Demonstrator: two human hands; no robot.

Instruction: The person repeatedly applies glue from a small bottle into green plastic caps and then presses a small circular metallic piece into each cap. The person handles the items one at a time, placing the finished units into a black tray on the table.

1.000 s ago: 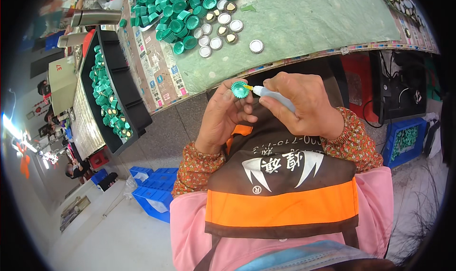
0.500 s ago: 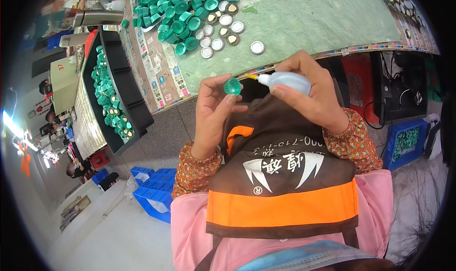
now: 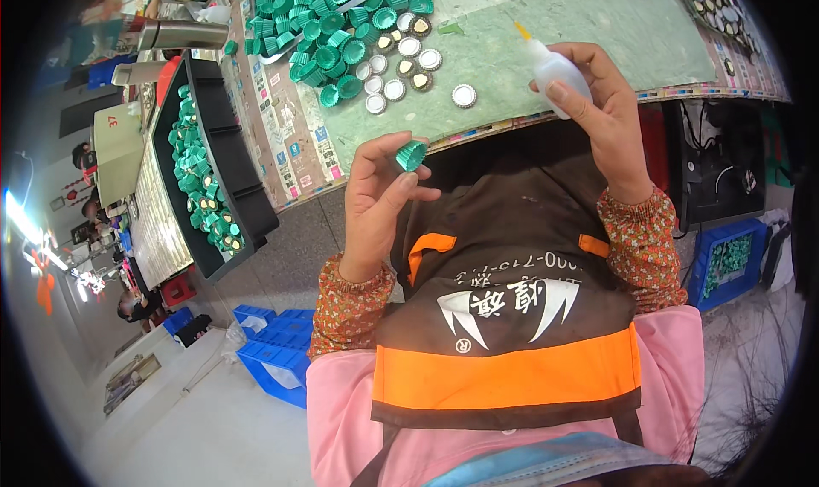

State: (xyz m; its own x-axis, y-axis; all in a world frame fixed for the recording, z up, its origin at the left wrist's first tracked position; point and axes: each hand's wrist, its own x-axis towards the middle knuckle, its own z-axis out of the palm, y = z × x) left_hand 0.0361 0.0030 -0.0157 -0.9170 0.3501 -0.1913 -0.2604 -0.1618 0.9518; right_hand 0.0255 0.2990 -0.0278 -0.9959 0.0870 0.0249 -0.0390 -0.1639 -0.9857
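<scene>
Between the thumb and fingers of my left hand [image 3: 378, 188] is a green fluted cup [image 3: 411, 155], tilted, just in front of the table's near edge. My right hand [image 3: 601, 103] grips a pale squeeze bottle [image 3: 563, 78] with its yellow nozzle [image 3: 522, 31] pointing up and away, over the green table surface [image 3: 503, 69]. Beyond my left hand lies a heap of green fluted cups [image 3: 328, 39]. Beside the heap are several round caps, some white inside, some dark with a pale piece in them. One white-lined cap [image 3: 464, 95] sits apart, nearer the edge.
A black tray [image 3: 230, 146] holding green cups stands left of the table. Farther left is a metal flask [image 3: 183, 34]. Blue crates [image 3: 277, 350] stand on the floor at left, and another blue crate [image 3: 725, 261] with green pieces is at right. More caps fill a tray [image 3: 725, 14] at far right.
My right hand has moved the squeeze bottle away from the green cup, up and to the right, and its nozzle now points upward. The cup has turned sideways in my left hand.
</scene>
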